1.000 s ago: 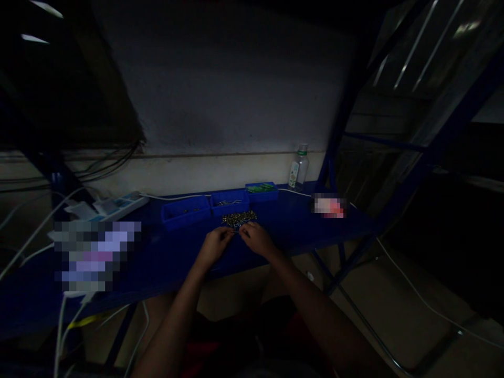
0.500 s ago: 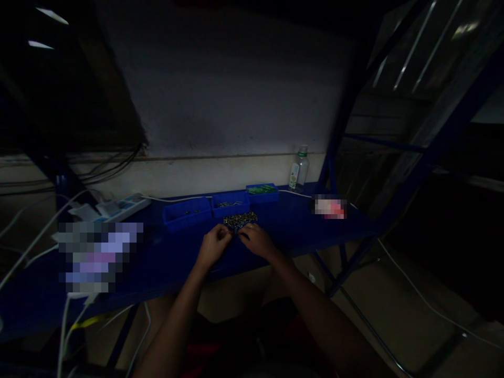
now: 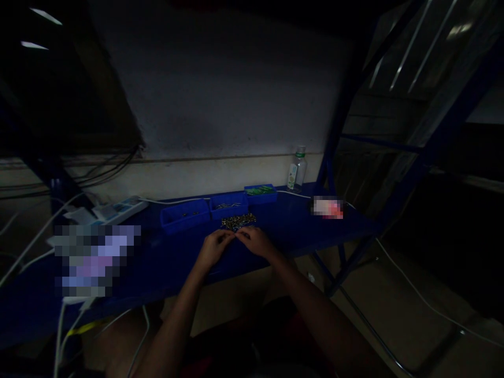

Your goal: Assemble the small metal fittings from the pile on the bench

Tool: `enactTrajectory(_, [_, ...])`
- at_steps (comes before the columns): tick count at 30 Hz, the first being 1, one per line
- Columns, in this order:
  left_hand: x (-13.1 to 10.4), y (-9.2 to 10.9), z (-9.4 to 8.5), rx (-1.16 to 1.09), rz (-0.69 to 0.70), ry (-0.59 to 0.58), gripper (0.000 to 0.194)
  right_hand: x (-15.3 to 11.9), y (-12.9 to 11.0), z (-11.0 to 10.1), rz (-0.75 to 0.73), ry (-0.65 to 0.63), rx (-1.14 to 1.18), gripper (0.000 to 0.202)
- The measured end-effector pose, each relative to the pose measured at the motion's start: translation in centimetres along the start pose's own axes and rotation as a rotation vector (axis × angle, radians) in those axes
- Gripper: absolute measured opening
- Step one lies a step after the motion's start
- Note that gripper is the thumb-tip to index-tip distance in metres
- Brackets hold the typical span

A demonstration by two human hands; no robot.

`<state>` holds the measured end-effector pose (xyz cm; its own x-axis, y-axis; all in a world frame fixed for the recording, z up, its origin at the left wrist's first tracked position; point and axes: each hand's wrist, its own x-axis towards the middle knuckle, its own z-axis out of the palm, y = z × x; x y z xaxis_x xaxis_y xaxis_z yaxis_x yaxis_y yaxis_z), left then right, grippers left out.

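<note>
My left hand (image 3: 214, 245) and my right hand (image 3: 254, 240) meet fingertip to fingertip just above the blue table (image 3: 165, 262). Both are closed in a pinch; whatever lies between the fingers is too small and dark to make out. Right behind the fingertips is a pile of small brass-coloured metal pieces (image 3: 238, 221), with some silvery ones at its near side. Beyond the pile stands a blue bin (image 3: 229, 212) holding thin silvery pieces. To its left, another blue bin (image 3: 185, 221) has a few small bits inside.
A small blue bin (image 3: 260, 198) with green items stands at the back, near a clear plastic bottle (image 3: 298, 173). On the left are a white power strip (image 3: 124, 210), cables and a blurred-out item (image 3: 98, 260). Another blurred item (image 3: 327, 207) lies at right.
My fingertips have come together from a small gap and now touch or nearly touch. The whole view has shifted slightly; the bins and the pile stay in place.
</note>
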<state>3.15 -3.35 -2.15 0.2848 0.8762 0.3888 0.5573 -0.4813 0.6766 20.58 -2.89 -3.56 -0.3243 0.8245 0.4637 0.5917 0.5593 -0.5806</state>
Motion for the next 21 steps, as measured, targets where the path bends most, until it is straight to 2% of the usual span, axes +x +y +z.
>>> enactTrajectory(9, [-0.09,0.32,0.15,-0.057,-0.044,0.009,0.036,-0.28,-0.37,-0.47,0.041,-0.022,0.034,0.021])
enactTrajectory(15, [-0.23,0.58,-0.06,0.010,-0.044,-0.004,0.031,-0.10,-0.33,-0.34,0.104,0.036,0.037,0.021])
enactTrajectory(21, [-0.37,0.68,-0.24,0.019,-0.023,0.012,0.031,-0.07,-0.01,0.03,0.069,0.038,-0.001,0.022])
